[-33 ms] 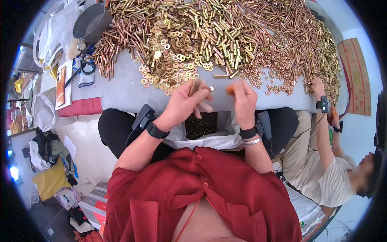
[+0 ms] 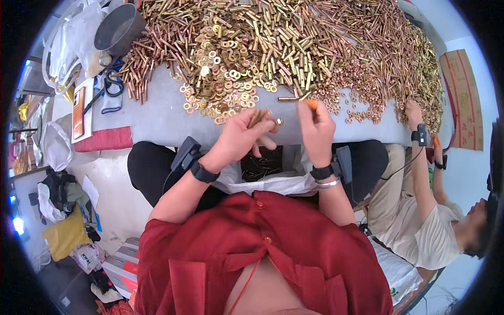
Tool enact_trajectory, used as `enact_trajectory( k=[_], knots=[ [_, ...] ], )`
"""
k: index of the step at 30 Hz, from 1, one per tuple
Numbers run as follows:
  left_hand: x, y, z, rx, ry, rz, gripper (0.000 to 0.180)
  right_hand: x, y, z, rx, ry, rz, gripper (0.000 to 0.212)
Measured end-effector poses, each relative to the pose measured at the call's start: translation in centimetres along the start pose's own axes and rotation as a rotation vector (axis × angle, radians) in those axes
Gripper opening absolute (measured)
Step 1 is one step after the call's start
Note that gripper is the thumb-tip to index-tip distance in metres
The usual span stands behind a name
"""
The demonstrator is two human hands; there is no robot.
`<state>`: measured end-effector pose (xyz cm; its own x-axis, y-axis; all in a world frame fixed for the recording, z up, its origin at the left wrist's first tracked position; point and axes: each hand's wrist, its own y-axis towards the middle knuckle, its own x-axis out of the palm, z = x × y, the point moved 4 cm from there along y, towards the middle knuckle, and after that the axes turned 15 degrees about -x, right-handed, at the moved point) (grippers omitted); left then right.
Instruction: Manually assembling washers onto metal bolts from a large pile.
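Observation:
My left hand (image 2: 239,137) is closed around small brass-coloured metal pieces; a shiny nut-like end (image 2: 280,121) sticks out by the fingertips. Its held pieces are partly hidden by the fingers. My right hand (image 2: 317,135) is just to the right, apart from the left, its fingers drawn together with an orange cover (image 2: 313,104) at a fingertip. Whatever it pinches cannot be made out. Ahead lie a heap of flat washers (image 2: 231,79), a heap of metal sleeves (image 2: 294,47) and a patch of small nuts (image 2: 362,94). One sleeve (image 2: 287,99) lies near my right hand.
Below my hands, a white sack (image 2: 252,186) between my knees holds dark metal pieces (image 2: 262,163). A grey bowl (image 2: 119,30), blue-handled scissors (image 2: 112,86) and a phone (image 2: 79,113) are at the left. A co-worker's hand (image 2: 413,113) reaches into the heap at right.
My right hand has moved slightly up and away, its orange fingertip now nearer the nuts. My left hand stays in place, its fingers shifting slightly around the metal pieces.

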<state>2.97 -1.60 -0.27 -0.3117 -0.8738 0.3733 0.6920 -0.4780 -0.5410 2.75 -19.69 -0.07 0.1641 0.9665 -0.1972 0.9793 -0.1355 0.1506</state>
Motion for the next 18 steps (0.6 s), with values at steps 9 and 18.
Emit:
enact_trajectory(
  k=[9, 18],
  knots=[
    [-0.2, -0.4, -0.1, -0.096, 0.223, 0.078, 0.022, 2.4, 2.2, -2.2, -0.668, -0.852, -0.153, 0.02],
    [-0.6, -0.2, 0.2, -0.113, 0.081, 0.161, 0.024, 2.7, 0.8, -3.2, -0.754, -0.596, -0.252, 0.023]
  ],
)
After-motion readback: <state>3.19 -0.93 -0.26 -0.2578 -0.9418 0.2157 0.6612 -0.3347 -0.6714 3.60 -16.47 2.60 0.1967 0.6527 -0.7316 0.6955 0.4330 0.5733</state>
